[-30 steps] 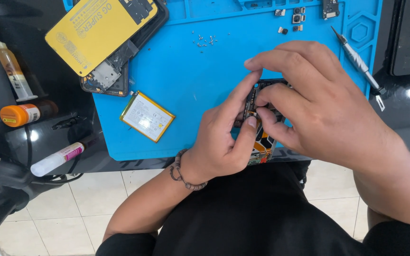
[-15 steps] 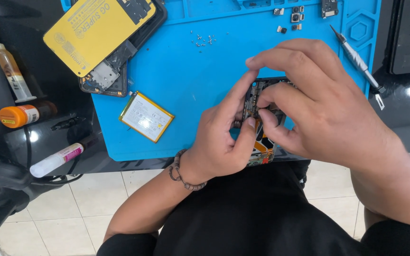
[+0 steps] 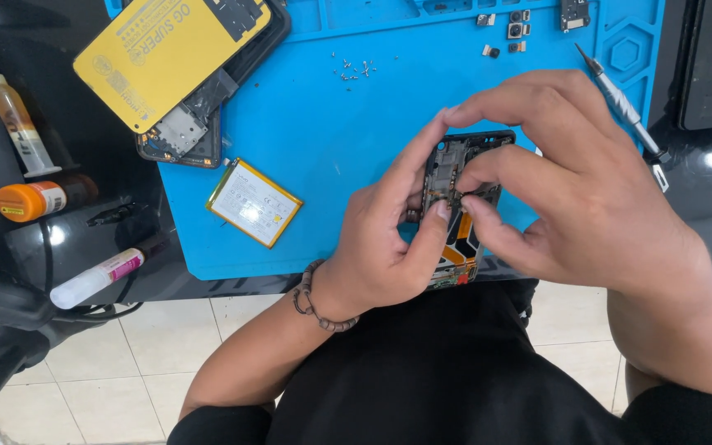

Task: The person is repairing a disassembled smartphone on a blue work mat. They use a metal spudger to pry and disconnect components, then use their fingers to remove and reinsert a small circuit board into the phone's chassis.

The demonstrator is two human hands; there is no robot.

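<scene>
My left hand (image 3: 381, 247) grips the opened phone (image 3: 459, 194) over the blue mat (image 3: 331, 115), while my right hand (image 3: 587, 189) pinches fingers (image 3: 475, 177) closed on its board.

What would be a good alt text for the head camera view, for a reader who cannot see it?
Both hands, left hand and right hand, hold an opened phone over a blue mat, fingers pinching its inner parts. On the mat lie a small battery, tiny screws and a screwdriver.

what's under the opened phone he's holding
The blue mat lies under the phone. Both hands, left and right, cover much of it, hiding what lies directly beneath.
</scene>
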